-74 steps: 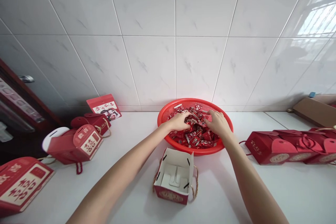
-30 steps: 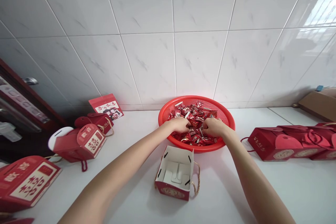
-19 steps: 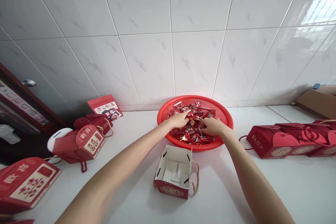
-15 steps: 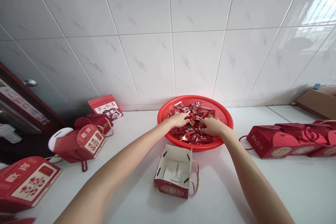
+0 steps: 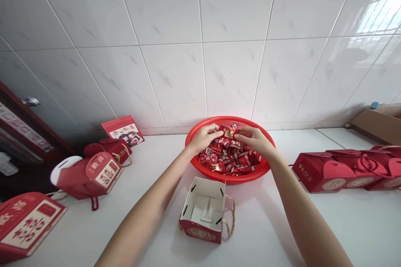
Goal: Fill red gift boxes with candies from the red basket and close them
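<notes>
Over a red plastic basket (image 5: 270, 142) filled with wrapped candies (image 5: 230, 156), both hands come together at one red-and-gold wrapped candy (image 5: 228, 132). Its left end is pinched by my left hand (image 5: 205, 137), and its right end by my right hand (image 5: 254, 139). The fingers hide the candy's two ends. In front of the basket stands a red gift box (image 5: 201, 232) with its top open. White inner walls and a bare folded bottom show inside it, and a twisted rope handle (image 5: 232, 217) hangs at its right side.
On the left stand several red gift boxes (image 5: 90, 175) and a red card with a cartoon couple (image 5: 123, 129). To the right is a row of closed red boxes (image 5: 332, 171), with a brown cardboard box (image 5: 376, 125) behind. A tiled wall (image 5: 233, 79) rises behind the basket.
Both hands have risen from among the candies and drawn toward each other, now with a red-and-gold candy between them. The camera view has shifted slightly.
</notes>
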`<state>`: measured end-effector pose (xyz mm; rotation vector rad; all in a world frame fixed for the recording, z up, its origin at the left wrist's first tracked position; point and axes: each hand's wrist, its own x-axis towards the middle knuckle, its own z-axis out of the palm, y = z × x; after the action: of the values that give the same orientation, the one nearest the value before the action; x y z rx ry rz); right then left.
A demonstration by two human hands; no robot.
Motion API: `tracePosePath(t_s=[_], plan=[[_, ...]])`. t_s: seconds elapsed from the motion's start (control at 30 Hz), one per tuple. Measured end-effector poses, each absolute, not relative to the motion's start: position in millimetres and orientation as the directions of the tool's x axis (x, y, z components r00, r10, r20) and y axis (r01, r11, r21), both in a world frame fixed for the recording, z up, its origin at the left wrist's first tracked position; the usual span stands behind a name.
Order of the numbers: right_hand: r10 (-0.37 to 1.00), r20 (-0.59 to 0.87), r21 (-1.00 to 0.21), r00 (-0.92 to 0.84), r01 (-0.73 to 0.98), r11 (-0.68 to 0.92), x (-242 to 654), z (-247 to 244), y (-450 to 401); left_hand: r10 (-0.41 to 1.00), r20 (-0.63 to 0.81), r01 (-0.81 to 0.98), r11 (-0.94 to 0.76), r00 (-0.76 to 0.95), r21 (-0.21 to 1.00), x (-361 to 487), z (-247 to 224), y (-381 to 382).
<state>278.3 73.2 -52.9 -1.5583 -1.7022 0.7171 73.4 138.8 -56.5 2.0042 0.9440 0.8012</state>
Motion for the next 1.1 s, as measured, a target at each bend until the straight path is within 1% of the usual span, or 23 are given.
tracePosePath(t_s=[0.07, 0.1, 0.13, 0.2, 0.27, 0.3, 0.37, 0.5, 0.67, 0.77, 0.83, 0.9, 1.03, 1.1], plan=[[0.984, 0.145, -0.919, -0.108, 0.353, 0.174, 278, -52, 71, 0.835, 0.218, 0.181, -0.35, 0.505, 0.919, 71, -59, 131], [0.979, 0.152, -0.951, -0.138, 0.248, 0.183, 278, -52, 71, 0.85, 0.213, 0.115, -0.303, 0.482, 0.946, 70, -61, 128], [0.975, 0.159, -0.966, -0.154, 0.18, 0.186, 277, -53, 71, 0.87, 0.198, 0.067, -0.255, 0.451, 0.965, 69, -62, 125], [0.975, 0.171, -0.975, -0.139, 0.12, 0.188, 276, -56, 73, 0.913, 0.125, -0.031, -0.123, 0.389, 0.992, 69, -65, 123], [0.979, 0.18, -0.976, -0.099, 0.107, 0.191, 275, -58, 74, 0.932, 0.027, -0.128, 0.021, 0.361, 0.992, 68, -67, 123], [0.981, 0.178, -0.977, -0.081, 0.101, 0.185, 275, -58, 74, 0.934, -0.005, -0.17, 0.071, 0.358, 0.983, 67, -67, 124], [0.985, 0.162, -0.982, -0.05, 0.087, 0.166, 275, -58, 73, 0.935, -0.027, -0.221, 0.112, 0.352, 0.969, 65, -68, 126], [0.988, 0.146, -0.986, -0.042, 0.075, 0.148, 273, -55, 71, 0.935, -0.03, -0.185, 0.101, 0.354, 0.978, 64, -70, 126], [0.984, 0.161, -0.985, -0.076, 0.055, 0.165, 273, -53, 69, 0.95, 0.085, -0.216, -0.018, 0.302, 0.976, 68, -73, 124], [0.981, 0.175, -0.98, -0.08, 0.083, 0.182, 274, -53, 69, 0.946, 0.063, -0.209, 0.005, 0.318, 0.978, 69, -72, 126], [0.983, 0.156, -0.978, -0.097, 0.126, 0.168, 275, -53, 69, 0.946, 0.04, -0.213, 0.031, 0.321, 0.977, 69, -70, 127], [0.984, 0.135, -0.973, -0.116, 0.172, 0.154, 274, -53, 69, 0.939, 0.047, -0.21, 0.028, 0.341, 0.977, 69, -69, 126], [0.981, 0.116, -0.965, -0.156, 0.215, 0.148, 272, -53, 68, 0.914, 0.148, -0.148, -0.098, 0.378, 0.984, 70, -71, 121], [0.983, 0.123, -0.962, -0.138, 0.225, 0.152, 272, -55, 69, 0.938, 0.188, -0.163, -0.146, 0.29, 0.976, 70, -73, 120]])
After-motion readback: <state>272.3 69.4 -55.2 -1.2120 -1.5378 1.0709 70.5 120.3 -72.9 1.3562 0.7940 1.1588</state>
